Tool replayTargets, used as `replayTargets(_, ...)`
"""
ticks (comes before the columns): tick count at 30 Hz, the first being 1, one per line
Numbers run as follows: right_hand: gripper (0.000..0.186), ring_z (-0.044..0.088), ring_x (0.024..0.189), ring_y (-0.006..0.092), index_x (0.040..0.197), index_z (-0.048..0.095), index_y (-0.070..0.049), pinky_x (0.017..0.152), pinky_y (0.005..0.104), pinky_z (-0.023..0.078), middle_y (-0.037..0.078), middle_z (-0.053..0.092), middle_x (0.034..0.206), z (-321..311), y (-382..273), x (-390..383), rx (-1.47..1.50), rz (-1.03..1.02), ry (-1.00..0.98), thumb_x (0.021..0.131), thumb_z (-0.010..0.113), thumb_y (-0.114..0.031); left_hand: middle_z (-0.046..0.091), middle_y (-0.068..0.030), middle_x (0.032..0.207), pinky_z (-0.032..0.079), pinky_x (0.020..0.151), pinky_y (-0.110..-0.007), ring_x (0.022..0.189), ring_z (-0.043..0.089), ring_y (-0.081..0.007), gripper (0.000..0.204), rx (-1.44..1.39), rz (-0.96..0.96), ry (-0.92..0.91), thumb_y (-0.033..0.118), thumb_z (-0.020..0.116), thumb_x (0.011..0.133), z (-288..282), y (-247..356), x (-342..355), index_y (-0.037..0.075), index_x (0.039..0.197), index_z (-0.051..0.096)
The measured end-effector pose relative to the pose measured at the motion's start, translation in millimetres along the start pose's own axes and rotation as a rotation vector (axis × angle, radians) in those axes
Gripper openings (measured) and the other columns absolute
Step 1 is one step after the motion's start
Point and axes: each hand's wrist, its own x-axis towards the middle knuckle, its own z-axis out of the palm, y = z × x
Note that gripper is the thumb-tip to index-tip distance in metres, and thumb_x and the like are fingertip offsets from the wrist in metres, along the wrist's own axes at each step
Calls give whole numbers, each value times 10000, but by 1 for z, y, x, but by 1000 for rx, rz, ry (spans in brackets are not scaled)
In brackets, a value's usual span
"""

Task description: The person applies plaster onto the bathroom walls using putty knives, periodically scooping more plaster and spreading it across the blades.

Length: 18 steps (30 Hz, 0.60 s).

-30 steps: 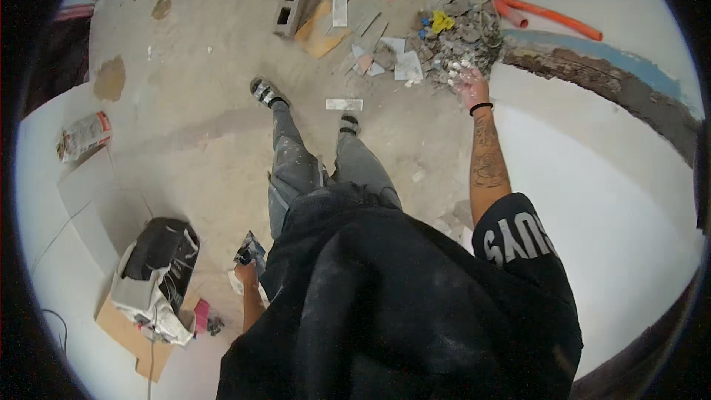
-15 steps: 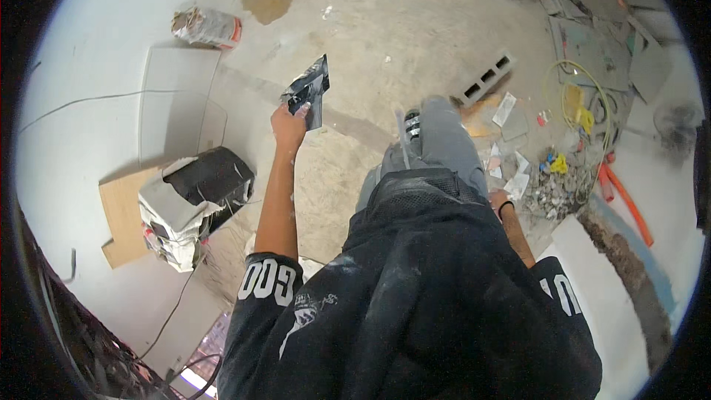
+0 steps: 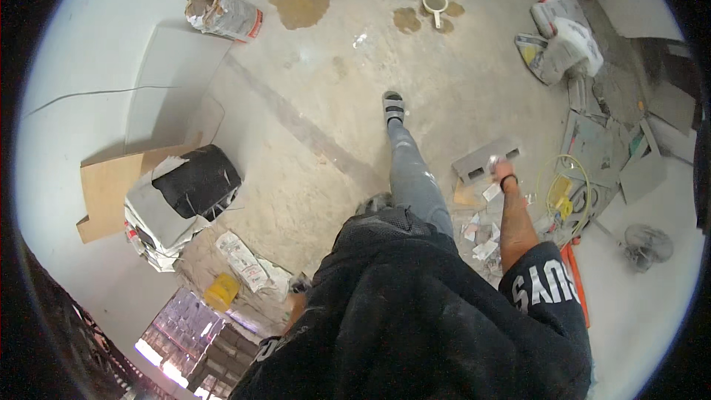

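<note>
My left hand [image 3: 296, 302] is back beside my left hip, mostly hidden by my shirt. A small dark-grey part of the putty knife [image 3: 301, 282] shows at its fingers. Out in front on the right, my right hand [image 3: 504, 170] appears curled, with a blurred pale patch at the fingers; what it holds, if anything, I cannot make out. In the picture it overlaps a grey hollow concrete block [image 3: 468, 163] on the floor; I cannot tell whether they touch.
One foot in a strapped sandal [image 3: 394, 107] is forward on the concrete floor. A white dipper [image 3: 435, 4] stands among wet stains. Left are an open paper sack [image 3: 226, 16] and a black-and-white bundle [image 3: 194, 187]. Rubble, a yellow hose [image 3: 564, 157] and sacks [image 3: 566, 41] lie right.
My left hand has swung back from ahead to my hip with the putty knife. My right hand has swung forward from beside my thigh. One leg has stepped ahead and the view has shifted.
</note>
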Motion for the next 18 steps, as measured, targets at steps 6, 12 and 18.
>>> replayTargets(6,138,537,529,141,799,625,-52,472,317,439,60,570,607,-193,-10,192,1437,576,45,759,525,-137,572,-159,1048,461,763,-384,956,555,-301,322,223,-289,49,317,509,794,-46,-5,38,63,972,596)
replayTargets(12,205,579,596,166,887,661,-72,554,297,452,82,623,644,-317,-25,217,1061,415,181,735,555,-161,606,-231,824,438,672,-406,756,583,-352,420,-436,78,573,246,646,703,-290,249,216,-43,998,569)
replayTargets(18,281,560,503,196,645,597,22,487,305,428,142,577,564,-306,28,183,1101,589,238,752,569,-237,628,-53,832,440,678,-276,715,553,-131,306,-921,552,222,197,680,724,-413,414,288,-14,935,614)
